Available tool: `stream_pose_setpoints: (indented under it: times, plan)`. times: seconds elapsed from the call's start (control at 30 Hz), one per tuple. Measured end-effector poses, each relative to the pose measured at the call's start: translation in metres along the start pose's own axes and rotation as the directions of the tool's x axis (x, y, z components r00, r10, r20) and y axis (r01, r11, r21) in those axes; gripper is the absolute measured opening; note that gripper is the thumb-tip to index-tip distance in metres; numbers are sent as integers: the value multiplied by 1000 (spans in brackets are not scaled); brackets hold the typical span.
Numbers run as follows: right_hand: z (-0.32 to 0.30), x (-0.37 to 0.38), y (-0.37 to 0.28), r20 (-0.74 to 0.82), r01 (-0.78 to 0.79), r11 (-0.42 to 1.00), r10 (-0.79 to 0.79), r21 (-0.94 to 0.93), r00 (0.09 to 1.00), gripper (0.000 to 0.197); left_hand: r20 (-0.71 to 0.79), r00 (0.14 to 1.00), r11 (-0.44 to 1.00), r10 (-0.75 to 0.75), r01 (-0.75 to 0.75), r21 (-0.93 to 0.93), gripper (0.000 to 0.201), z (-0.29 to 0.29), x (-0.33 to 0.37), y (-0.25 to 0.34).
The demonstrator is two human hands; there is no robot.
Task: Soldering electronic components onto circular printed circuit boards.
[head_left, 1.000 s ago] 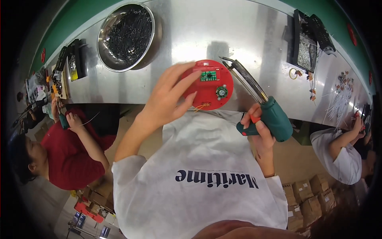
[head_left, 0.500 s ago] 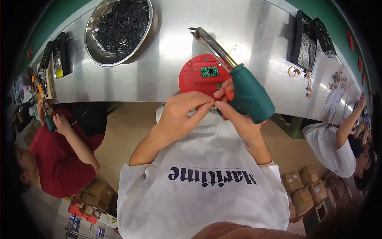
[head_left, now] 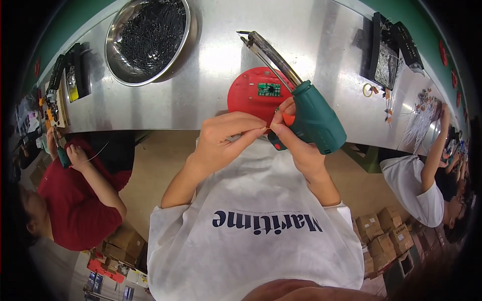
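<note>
My right hand point(head_left: 304, 153) is wrapped round a green soldering gun point(head_left: 320, 120), its metal tip pointing up and left over the table. The right thumb and forefinger also pinch together at its near side. Close beside them, my left hand point(head_left: 218, 138) is closed in a pinch. Between the fingertips a tiny orange-yellow strand seems to show, too small to name. Just beyond the hands lies a round red plate point(head_left: 242, 95), partly covered by the gun and fingers. On the plate sits a small green circuit board point(head_left: 269, 90).
A metal bowl of black wires point(head_left: 150, 40) stands at the far left. Black trays point(head_left: 76, 72) and tape rolls point(head_left: 369, 90) lie farther out, with white wires point(head_left: 419, 120) at right. Co-workers sit on both sides; cardboard boxes point(head_left: 381, 248) stand behind on the right.
My left hand has shifted slightly left, so its fingertips are a little farther from the right ones. The soldering gun stays in my right hand, its tip slightly higher.
</note>
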State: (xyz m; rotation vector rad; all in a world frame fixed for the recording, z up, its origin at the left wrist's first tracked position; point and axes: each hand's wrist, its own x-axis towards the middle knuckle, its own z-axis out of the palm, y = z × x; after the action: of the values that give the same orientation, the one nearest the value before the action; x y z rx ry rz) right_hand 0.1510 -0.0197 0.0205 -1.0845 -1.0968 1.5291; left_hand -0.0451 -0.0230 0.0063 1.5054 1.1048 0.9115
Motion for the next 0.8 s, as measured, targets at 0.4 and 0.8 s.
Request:
stream_pose_setpoints:
  times: [0.4,0.8]
  plan:
    - [-1,-1,-6,-90,-110,988,120,108,989,38,-23,985,985,-171,171,0,10,14,4,15]
    - [0,-2,-4,-189,-2,1000,2,4,982,25,33,999,993,12,-16,113,13,17,4,9]
